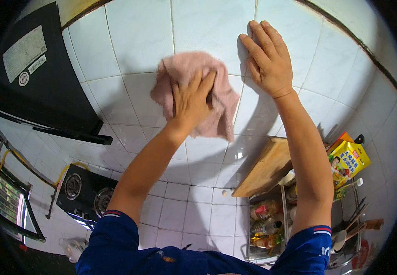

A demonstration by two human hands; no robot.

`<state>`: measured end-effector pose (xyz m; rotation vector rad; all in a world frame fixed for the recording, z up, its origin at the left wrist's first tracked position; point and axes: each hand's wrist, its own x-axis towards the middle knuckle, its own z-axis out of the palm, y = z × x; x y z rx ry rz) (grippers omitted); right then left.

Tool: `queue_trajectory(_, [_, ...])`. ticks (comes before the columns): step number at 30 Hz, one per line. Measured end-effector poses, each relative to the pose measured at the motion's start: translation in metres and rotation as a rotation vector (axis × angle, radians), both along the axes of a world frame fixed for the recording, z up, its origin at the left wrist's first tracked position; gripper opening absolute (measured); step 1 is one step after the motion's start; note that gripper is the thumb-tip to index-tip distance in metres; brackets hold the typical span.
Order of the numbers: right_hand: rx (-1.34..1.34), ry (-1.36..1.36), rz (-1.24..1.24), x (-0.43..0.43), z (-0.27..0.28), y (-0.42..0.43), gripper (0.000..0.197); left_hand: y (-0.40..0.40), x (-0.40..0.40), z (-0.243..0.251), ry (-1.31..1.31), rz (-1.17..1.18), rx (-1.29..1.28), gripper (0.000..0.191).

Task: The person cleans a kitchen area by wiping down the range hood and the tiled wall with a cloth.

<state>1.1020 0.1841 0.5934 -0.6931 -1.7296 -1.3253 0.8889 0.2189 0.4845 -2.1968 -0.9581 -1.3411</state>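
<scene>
A crumpled pink cloth [220,117] lies against the white wall tiles [140,37]. On top of it, pressing it to the tiles, is my left hand [193,98] with fingers spread into the folds; part of the cloth is hidden beneath the palm. My right hand [269,58] rests on the tiles to the right of the cloth and higher up, with nothing in it. Its fingertips touch or nearly touch the wall, and a shadow falls beside them.
A black range hood [57,86] juts out at the upper left, above a black gas stove [85,192]. At the lower right are a wooden cutting board [263,168], a metal rack [283,213] of bottles, a yellow seasoning packet [349,160] and utensils. A barred window [5,196] is at the far left.
</scene>
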Motion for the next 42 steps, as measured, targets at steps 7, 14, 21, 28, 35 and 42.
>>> queue_trajectory(7, [0.013, 0.005, -0.015, 0.001, 0.001, 0.0, 0.048, 0.0, 0.001, 0.022, 0.057, -0.041, 0.042, 0.068])
queue_trajectory(14, [0.011, 0.003, -0.003, -0.002, 0.0, -0.002, 0.047, -0.006, -0.014, -0.052, 0.225, 0.234, -0.259, 0.067])
queue_trajectory(21, [-0.005, 0.004, -0.026, -0.004, 0.002, -0.006, 0.044, 0.014, -0.012, -0.025, 0.165, 0.104, -0.158, 0.071])
queue_trajectory(28, [-0.015, -0.066, -0.065, -0.009, 0.005, -0.011, 0.038, 0.001, 0.043, -0.062, 0.277, 0.039, -0.048, 0.039])
queue_trajectory(35, [0.031, -0.019, -0.156, 0.008, -0.006, 0.007, 0.041, 0.005, 0.0, -0.155, 0.645, -0.12, -0.406, 0.053])
queue_trajectory(42, [0.015, -0.023, -0.16, 0.012, -0.007, 0.005, 0.046, 0.038, -0.084, -0.024, -0.102, 0.257, 0.267, 0.064])
